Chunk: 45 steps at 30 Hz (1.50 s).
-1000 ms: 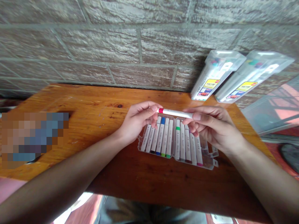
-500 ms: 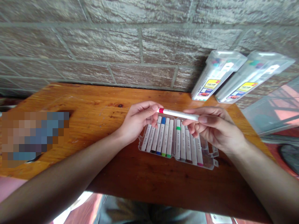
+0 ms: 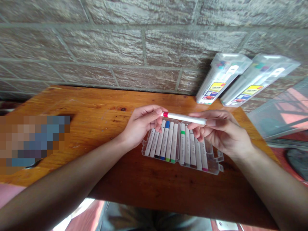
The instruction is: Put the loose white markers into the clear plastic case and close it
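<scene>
A white marker with a red band lies nearly level between my two hands, above an open clear plastic case. My left hand pinches its red-banded end between thumb and fingers. At the other end, my right hand grips the white barrel tip with thumb and fingers. Below, several white markers lie side by side in both halves of the case, with black, blue, green and pink ends showing. My fingers hide the upper ends of some of them.
Two clear marker boxes with yellow labels stand at the back right of the wooden table, against the stone wall. A blurred-out item lies at the left. A white phone-like object shows below the front edge.
The marker stays held at both ends. My right thumb has slid very slightly outward to the right; the view has shifted a little.
</scene>
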Tool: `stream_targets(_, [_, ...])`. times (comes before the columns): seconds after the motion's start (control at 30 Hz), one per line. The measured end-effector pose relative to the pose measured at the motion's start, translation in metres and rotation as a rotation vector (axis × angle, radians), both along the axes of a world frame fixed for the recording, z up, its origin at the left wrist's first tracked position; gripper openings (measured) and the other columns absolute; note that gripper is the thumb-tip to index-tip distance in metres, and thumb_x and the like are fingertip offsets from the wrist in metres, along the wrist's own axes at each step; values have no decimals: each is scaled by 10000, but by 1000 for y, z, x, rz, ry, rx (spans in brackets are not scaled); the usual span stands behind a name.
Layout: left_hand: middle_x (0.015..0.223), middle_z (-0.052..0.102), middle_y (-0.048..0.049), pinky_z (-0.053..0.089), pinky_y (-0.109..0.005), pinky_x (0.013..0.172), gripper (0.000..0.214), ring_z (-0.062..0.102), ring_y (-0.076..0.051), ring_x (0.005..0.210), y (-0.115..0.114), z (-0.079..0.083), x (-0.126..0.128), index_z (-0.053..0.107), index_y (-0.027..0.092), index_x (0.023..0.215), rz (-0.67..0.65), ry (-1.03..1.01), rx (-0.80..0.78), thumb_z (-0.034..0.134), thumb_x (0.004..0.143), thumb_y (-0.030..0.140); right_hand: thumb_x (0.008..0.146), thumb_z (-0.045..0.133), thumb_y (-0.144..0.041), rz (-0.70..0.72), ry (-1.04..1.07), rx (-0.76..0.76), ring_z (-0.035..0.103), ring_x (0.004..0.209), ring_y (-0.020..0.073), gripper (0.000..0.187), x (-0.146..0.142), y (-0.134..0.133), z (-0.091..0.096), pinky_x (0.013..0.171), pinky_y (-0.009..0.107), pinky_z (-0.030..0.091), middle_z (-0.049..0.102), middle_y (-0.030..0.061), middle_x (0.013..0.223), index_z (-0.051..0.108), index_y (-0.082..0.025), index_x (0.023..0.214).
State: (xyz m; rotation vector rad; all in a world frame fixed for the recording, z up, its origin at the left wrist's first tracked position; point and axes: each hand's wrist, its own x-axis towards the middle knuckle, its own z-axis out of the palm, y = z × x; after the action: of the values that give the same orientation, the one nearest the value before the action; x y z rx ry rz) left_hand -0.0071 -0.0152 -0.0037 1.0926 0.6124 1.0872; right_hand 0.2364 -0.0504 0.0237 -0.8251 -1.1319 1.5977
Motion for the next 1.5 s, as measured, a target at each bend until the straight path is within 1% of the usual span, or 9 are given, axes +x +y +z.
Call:
stream_targets(0.3, [655, 638, -1, 559, -267, 532, 243, 578, -112, 516, -2, 4, 2, 795, 112, 969, 20, -39, -63, 805, 873, 335, 736, 770, -181, -58, -13, 2, 717, 533, 149, 225, 0, 1, 4, 461, 216, 583, 843, 66, 771, 878, -203, 932])
stream_targets(0.4, [656, 649, -12, 572, -280, 542, 260, 585, -119, 519, -2, 6, 2, 798, 106, 983, 9, -63, -90, 800, 876, 343, 745, 760, -201, -97, -19, 2, 710, 521, 155, 224, -1, 2, 3, 450, 226, 573, 841, 74, 769, 876, -193, 936])
stream_targets(0.57, [669, 680, -30, 595, -294, 566, 279, 603, -128, 538, -2, 6, 1, 801, 102, 1000, -27, -83, -91, 799, 883, 355, 754, 733, -202, -178, -58, -2, 692, 500, 156, 204, -1, 5, -2, 450, 244, 571, 833, 51, 746, 869, -222, 904])
stream_targets(0.83, [723, 720, -47, 612, -296, 599, 300, 612, -124, 564, -3, 4, 1, 809, 105, 1048, -64, -99, -54, 799, 899, 365, 804, 784, -182, -242, -55, 56, 708, 495, 143, 136, -1, 7, -8, 461, 225, 580, 830, 63, 738, 839, -162, 927])
stream_targets(1.0, [781, 763, -53, 604, -270, 592, 284, 622, -114, 563, -3, 2, 1, 817, 144, 1085, -53, -60, 8, 795, 918, 373, 776, 832, -197, -321, -71, 53, 684, 492, 126, 124, 0, 7, -7, 458, 219, 568, 807, 37, 701, 832, -173, 898])
stream_targets(1.13, [807, 791, -54, 587, -232, 586, 232, 631, -99, 573, -3, 1, 1, 835, 168, 1074, -42, -41, 67, 809, 914, 334, 822, 829, -212, -338, -102, 52, 671, 506, 126, 55, 3, 10, -7, 448, 231, 544, 790, 12, 702, 831, -225, 875])
stream_targets(1.23, [849, 823, -76, 591, -233, 600, 252, 623, -93, 572, -3, 1, 0, 845, 181, 1091, -45, -40, 59, 833, 893, 335, 818, 827, -227, -352, -111, 41, 662, 506, 134, 56, 6, 11, -8, 445, 246, 537, 776, 16, 693, 833, -232, 874])
stream_targets(1.37, [925, 848, -97, 605, -245, 620, 265, 644, -96, 582, -4, 3, -1, 851, 212, 1115, -99, -71, 36, 853, 874, 322, 800, 814, -235, -361, -89, 12, 651, 495, 128, 77, 7, 13, -10, 446, 240, 525, 774, 16, 680, 830, -214, 872])
stream_targets(1.5, [1022, 854, -96, 618, -244, 659, 262, 671, -87, 601, -4, 3, -3, 842, 268, 1167, -192, -90, 42, 829, 906, 294, 797, 801, -227, -356, -55, -44, 639, 487, 119, 58, 6, 15, -9, 444, 230, 516, 773, 13, 653, 825, -208, 847])
